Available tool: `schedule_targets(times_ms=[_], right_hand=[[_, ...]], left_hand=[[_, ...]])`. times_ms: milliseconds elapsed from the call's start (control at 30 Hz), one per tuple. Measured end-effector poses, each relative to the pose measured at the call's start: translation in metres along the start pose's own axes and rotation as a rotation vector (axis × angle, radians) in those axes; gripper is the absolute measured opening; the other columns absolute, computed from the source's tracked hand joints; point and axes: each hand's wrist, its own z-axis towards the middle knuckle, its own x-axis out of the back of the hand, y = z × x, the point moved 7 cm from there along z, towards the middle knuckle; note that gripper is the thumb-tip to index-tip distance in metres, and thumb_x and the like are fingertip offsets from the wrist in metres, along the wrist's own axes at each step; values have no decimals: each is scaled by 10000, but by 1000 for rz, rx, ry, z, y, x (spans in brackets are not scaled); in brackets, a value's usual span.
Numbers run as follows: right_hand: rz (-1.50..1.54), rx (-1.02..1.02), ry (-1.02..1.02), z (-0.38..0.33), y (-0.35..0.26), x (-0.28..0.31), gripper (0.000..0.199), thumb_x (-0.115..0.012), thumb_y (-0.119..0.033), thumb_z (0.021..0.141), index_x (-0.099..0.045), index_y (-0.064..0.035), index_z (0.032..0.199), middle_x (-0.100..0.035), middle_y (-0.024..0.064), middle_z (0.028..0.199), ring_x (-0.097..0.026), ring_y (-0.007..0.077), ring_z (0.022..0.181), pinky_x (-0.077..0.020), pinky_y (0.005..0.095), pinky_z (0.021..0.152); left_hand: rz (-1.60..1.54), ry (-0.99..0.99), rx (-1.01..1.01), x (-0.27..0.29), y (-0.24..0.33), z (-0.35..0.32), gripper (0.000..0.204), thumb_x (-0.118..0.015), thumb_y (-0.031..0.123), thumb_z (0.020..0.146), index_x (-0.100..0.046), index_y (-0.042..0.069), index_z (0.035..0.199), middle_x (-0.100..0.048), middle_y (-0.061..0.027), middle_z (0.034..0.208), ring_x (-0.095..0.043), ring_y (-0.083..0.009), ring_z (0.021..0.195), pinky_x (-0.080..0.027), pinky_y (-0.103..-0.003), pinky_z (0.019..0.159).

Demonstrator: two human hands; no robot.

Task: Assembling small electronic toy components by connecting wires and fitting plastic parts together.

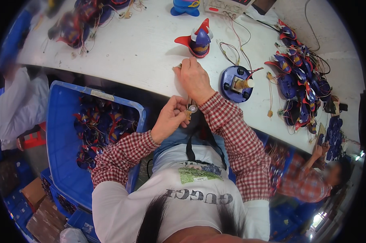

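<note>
Just off the table's front edge, my left hand [166,122] pinches a small tan circuit board with a round silver disc [192,109] between thumb and fingers. Thin wires rise from this piece toward my right hand [195,79], which is bent over the table edge. Its fingers are closed on something small, mostly hidden by them. Beyond it stands a purple and red toy part [200,43] with white and red fins. To the right lies a round purple base [227,77] with black knobs, a cream cylinder in its middle and loose wires.
A blue bin [61,121] full of purple and red toy parts stands at my left. More wired parts [290,77] are heaped on the table's right, others [75,28] at far left. A power supply [225,7] sits at the back. People [302,180] work on both sides.
</note>
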Motion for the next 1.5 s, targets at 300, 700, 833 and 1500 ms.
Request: schedule_targets(times_ms=[300,700,833,1500], right_hand=[[-12,19,3,3,3,-3,154,-588,-158,868,-518,-21,849,-531,124,806,-579,217,570,-490,288,455],[3,23,-32,3,3,-6,186,-588,-185,867,-536,-6,866,-551,140,818,-597,236,574,-509,294,470],[48,-13,-26,3,5,-5,226,-603,-219,862,-536,-4,882,-556,143,823,-595,250,570,-511,305,477],[719,-286,-194,-99,25,90,263,-630,-54,823,-571,-6,1075,-621,118,831,-583,208,624,-468,299,551]], left_hand=[[13,4,-62,-2,-3,0,341,-487,-66,799,-459,-25,1136,-536,-124,957,-586,-152,687,-487,-213,594],[54,7,-76,-5,-3,-2,340,-475,-70,797,-474,-26,1135,-545,-126,955,-584,-157,688,-486,-214,603],[58,10,-78,-5,-2,-2,349,-477,-71,798,-477,-26,1143,-549,-123,948,-583,-154,687,-483,-211,601],[36,6,-72,-2,-1,-1,300,-518,-39,861,-502,-15,1160,-569,-95,931,-574,-126,678,-475,-198,586]])
